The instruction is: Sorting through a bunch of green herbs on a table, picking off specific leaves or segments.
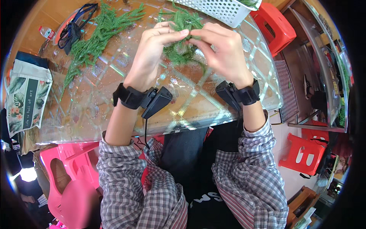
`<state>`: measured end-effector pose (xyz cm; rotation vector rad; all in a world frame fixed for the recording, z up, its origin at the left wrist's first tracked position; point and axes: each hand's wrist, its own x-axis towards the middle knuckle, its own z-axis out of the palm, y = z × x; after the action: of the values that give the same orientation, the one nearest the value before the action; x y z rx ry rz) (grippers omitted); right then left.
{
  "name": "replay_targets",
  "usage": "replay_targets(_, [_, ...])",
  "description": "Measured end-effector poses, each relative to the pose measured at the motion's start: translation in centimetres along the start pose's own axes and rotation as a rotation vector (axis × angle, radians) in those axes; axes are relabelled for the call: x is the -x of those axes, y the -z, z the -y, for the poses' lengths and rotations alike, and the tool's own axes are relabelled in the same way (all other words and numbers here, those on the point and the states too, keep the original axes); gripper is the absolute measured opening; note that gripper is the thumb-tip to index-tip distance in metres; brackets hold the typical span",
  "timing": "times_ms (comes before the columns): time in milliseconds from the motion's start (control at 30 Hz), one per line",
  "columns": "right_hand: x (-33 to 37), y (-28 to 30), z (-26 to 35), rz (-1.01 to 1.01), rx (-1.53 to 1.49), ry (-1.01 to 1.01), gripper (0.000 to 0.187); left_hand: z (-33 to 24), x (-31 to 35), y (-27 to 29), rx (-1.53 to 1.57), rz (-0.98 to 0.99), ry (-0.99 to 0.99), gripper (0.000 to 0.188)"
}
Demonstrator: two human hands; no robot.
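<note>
My left hand (pixel 150 47) and my right hand (pixel 223 49) meet above the far middle of the table. Between them is a bunch of green artificial pine sprigs (pixel 179 53). With thumb and fingers closed, the left hand grips the bunch from its left side. Thumb and index finger of the right hand pinch it from the right, close to the left thumb tip. Some needled ends hang below the fingers; others stick up behind them. Exactly which stem each hand pinches is hidden. A larger heap of loose pine sprigs (pixel 91 45) lies to the left.
The table (pixel 190 103) has a shiny patterned cover. A white perforated basket (pixel 225 12) with greenery stands at the far right edge. Dark straps (pixel 72 32), a small bottle (pixel 46 33) and a leaf-print bag (pixel 30 89) are at left. A red stool (pixel 274 28) and pink chair (pixel 57 191) flank the table.
</note>
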<state>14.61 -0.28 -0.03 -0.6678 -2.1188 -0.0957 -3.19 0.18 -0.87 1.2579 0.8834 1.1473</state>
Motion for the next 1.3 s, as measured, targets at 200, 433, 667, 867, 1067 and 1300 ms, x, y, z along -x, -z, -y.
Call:
replay_targets(200, [0.7, -0.3, -0.5, 0.273, -0.407, -0.644, 0.016, 0.8, -0.3, 0.5, -0.230, -0.004, -0.090, 0.023])
replay_targets(433, [0.8, -0.6, -0.9, 0.317, -0.501, -0.685, 0.022, 0.6, -0.8, 1.4, -0.404, -0.037, -0.197, 0.024])
replay_targets(667, [0.8, -0.4, -1.5, 0.380, -0.554, -0.784, 0.020, -0.6, -0.5, 1.7, -0.568, -0.213, -0.362, 0.016])
replay_targets(867, [1.4, -1.0, -2.4, 0.280, -0.718, -0.849, 0.022, -0.2, -0.2, 0.4, -0.837, -0.276, -0.619, 0.010])
replay_targets(1067, [1.1, -0.8, -2.3, 0.226, -0.770, -0.812, 0.024, -0.2, 0.1, -0.1, -1.083, -0.253, -0.710, 0.015])
replay_targets(1300, [1.0, -0.6, -1.8, -0.043, -1.066, -0.921, 0.026, 0.3, -0.2, 0.1, -1.148, -0.267, -0.772, 0.012])
